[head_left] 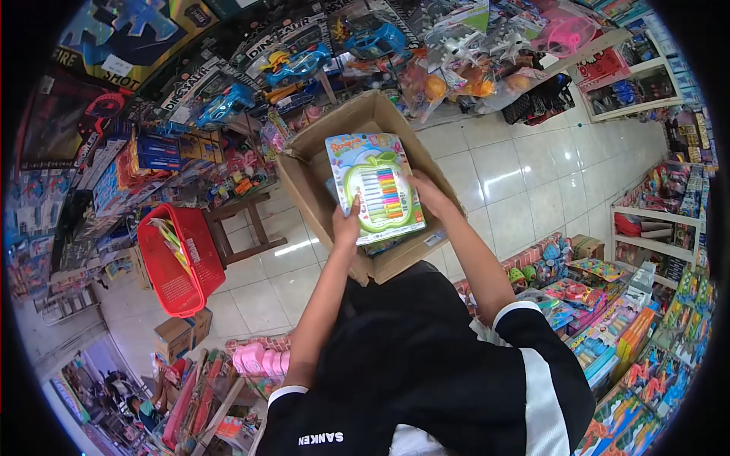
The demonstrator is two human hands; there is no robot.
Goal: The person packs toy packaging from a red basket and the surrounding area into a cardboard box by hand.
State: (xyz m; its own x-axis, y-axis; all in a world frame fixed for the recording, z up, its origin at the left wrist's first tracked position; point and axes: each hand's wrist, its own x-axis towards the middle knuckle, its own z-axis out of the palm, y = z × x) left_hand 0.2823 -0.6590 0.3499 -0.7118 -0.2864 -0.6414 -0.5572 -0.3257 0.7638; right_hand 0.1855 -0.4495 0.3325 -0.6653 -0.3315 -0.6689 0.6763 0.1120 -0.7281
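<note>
A carded pack of coloured pens (378,190), with a green apple shape printed on it, is held over an open cardboard box (310,171). My left hand (347,223) grips its left edge near the lower corner, thumb on the front. On the opposite edge, my right hand (430,196) is closed with the thumb over the front. The box's brown walls surround the pack in this view, and a bit of other packaging shows beneath its lower edge. Most of the box's inside is hidden behind the pack.
A red plastic basket (175,262) with a few packets stands at left beside a dark wooden stool (247,228). Hanging toy packs (300,64) line the far side. White shelves (658,228) and stacked toys (601,334) are at right. A person (144,410) is far off at lower left.
</note>
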